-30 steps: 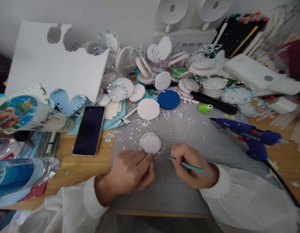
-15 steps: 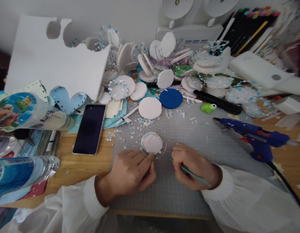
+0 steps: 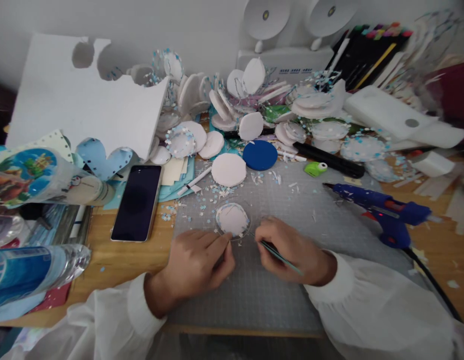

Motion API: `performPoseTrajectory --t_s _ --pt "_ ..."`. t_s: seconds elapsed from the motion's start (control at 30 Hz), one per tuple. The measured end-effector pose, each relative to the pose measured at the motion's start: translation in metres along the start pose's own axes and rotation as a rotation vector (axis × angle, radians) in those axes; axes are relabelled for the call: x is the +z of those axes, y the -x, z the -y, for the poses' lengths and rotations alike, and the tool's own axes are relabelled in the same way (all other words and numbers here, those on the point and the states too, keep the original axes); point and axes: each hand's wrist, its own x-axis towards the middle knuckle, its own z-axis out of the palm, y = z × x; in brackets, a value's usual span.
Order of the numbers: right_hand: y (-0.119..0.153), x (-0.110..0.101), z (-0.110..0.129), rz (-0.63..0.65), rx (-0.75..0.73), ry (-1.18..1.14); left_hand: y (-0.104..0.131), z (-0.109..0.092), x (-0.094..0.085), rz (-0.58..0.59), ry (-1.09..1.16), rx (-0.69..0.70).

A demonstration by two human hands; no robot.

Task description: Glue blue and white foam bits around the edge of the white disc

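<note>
A small white foam disc (image 3: 233, 220) lies on the grey cutting mat (image 3: 254, 305), edged with tiny pale-blue and white pieces and circled by a thin wire ring. My left hand (image 3: 201, 260) is closed, its index fingertip and thumb at the disc's near edge. Slim teal tweezers (image 3: 280, 255) are gripped in my right hand (image 3: 288, 247), their tip pointing at the disc's right side. Pale-blue and white paper bits (image 3: 201, 200) are scattered just beyond the disc. Behind it sit a larger white foam disc (image 3: 228, 170) and a blue round lid-like disc (image 3: 260, 154).
A blue glue gun (image 3: 382, 210) lies at the right, near a black cutter (image 3: 329, 160) and a green punch (image 3: 315, 169). At the left are a phone (image 3: 137, 202), a plastic cup (image 3: 47, 175) and a bottle (image 3: 32, 272). Decorated foam discs (image 3: 250, 125) crowd the back.
My right hand has moved a little closer to the disc, and the tweezers have turned slightly. The left hand keeps its place at the disc's edge. The whole view has shifted slightly.
</note>
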Motion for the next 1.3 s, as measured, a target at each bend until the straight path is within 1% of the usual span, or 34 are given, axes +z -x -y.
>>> performPoseTrajectory --t_s 0.07,0.13,0.33,0.5,0.73,0.83,0.87,0.93,1.03,1.17,1.23,1.27,1.3 --pt "0.0 0.0 0.001 0.009 -0.024 0.02 -0.001 0.001 0.0 -0.006 -0.01 -0.025" --pt "0.0 0.0 0.002 0.013 -0.019 0.029 -0.001 0.001 -0.001 -0.005 -0.023 -0.021" --pt "0.0 0.001 0.003 0.026 0.023 0.015 -0.001 0.0 0.001 0.065 -0.014 0.101" --pt "0.001 0.0 0.002 0.032 0.037 -0.011 -0.001 0.0 0.001 0.054 -0.008 0.128" --pt "-0.001 -0.001 0.003 0.036 0.049 -0.028 0.0 -0.001 0.001 0.068 -0.024 0.127" --pt "0.001 -0.001 0.004 0.002 0.083 -0.077 0.0 -0.002 0.002 0.066 -0.028 0.108" --pt "0.003 -0.001 0.005 -0.025 0.126 -0.126 0.0 -0.002 0.002 0.064 -0.027 0.101" --pt "0.006 -0.002 0.005 -0.11 0.262 -0.272 -0.001 -0.003 0.002 0.061 -0.029 0.091" --pt "0.01 -0.002 0.003 -0.326 0.454 -0.554 -0.003 -0.004 0.001 0.052 -0.066 0.094" --pt "0.005 -0.005 -0.003 -0.629 0.531 -0.859 -0.003 -0.008 -0.005 0.006 -0.169 0.151" --pt "0.002 -0.008 -0.005 -0.727 0.553 -0.92 -0.005 -0.014 -0.011 0.002 -0.195 0.194" --pt "0.001 -0.008 -0.005 -0.763 0.561 -0.933 -0.008 -0.019 -0.016 0.019 -0.192 0.216" --pt "0.0 -0.009 -0.005 -0.789 0.566 -0.94 -0.011 -0.026 -0.022 0.066 -0.178 0.239"
